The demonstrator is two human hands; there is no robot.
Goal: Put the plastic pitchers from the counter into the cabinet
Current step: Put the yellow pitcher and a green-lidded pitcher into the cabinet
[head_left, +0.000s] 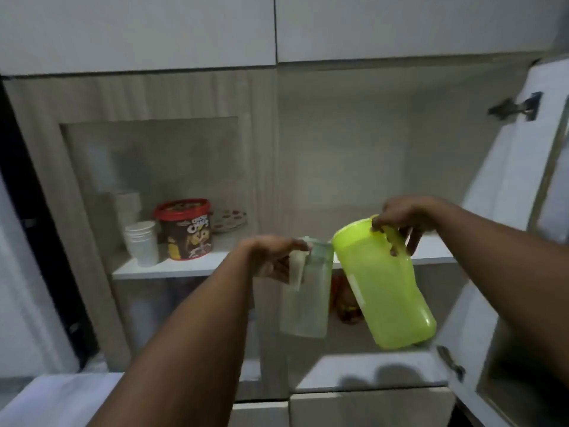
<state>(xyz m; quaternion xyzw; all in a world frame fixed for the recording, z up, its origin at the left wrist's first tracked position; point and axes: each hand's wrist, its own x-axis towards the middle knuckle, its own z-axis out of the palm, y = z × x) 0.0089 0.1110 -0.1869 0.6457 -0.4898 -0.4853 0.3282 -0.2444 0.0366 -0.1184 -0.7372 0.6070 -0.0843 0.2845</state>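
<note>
We hold 2 pitchers before the open cabinet (345, 167), below its upper shelf (172, 266). The lime-green pitcher (385, 285) looks light, stiff, empty; our right hand (403, 220) clenches its handle. The smaller clear pitcher (308, 300) hangs from our left hand (274, 257), its grip likewise closed round the handle.

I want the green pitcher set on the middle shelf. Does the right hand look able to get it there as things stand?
Probably yes. The right hand holds the green pitcher by its handle at shelf height, the cabinet door is swung open, and the right part of the shelf looks bare.
</note>
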